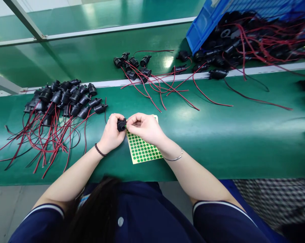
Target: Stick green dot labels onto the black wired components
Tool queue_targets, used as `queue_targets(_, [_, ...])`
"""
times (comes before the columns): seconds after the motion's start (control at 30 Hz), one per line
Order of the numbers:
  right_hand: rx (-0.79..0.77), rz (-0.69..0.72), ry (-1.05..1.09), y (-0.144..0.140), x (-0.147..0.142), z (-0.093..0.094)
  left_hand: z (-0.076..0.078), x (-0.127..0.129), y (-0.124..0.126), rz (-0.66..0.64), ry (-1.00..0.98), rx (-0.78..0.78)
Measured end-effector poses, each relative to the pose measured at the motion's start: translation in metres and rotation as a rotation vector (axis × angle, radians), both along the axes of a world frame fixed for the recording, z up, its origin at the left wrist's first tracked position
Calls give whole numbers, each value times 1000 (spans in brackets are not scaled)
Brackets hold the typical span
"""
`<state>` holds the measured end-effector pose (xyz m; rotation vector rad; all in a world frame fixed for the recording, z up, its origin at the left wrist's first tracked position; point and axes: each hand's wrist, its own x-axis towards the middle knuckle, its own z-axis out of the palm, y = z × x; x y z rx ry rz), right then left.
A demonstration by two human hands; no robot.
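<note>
My left hand (112, 132) is closed around a small black pump-like part (121, 125), its round end facing my right hand. The thumb and forefinger of my right hand (147, 129) are pinched together right against that part, with a speck of green dot sticker (126, 126) at their tips. Beneath the right hand lies a pale yellow sheet (135, 161) covered in rows of green dot stickers, its upper part hidden by the hand.
To the left, a heap of similar black parts (63, 96) trails red and black wires. A smaller group (133, 62) lies behind my hands at the white ledge. At the back right, a blue crate (201, 25) lies tipped, with many wired parts spilling out onto the green bench (218, 145).
</note>
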<state>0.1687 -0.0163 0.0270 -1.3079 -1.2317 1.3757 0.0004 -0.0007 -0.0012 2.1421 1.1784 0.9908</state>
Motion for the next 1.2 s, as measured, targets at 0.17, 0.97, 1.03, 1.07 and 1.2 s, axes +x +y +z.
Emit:
queue_targets(0.17, [9,-50,65,-3,-8,-1,0,0,-2,24,-24,22])
queue_targets(0.97, [207,-59,108,-10,-11,-7,10,8,-5,108,-297,-258])
queue_targets(1.03, [282,-83,34,-12,-11,-5,10,9,-5,109,-311,-267])
queue_targets(1.07, [321,-94,-10,-12,-11,-4,10,9,-6,108,-320,-269])
queue_targets(1.2, [460,-124,-136,-13,-11,-2,11,10,-7,107,-331,-253])
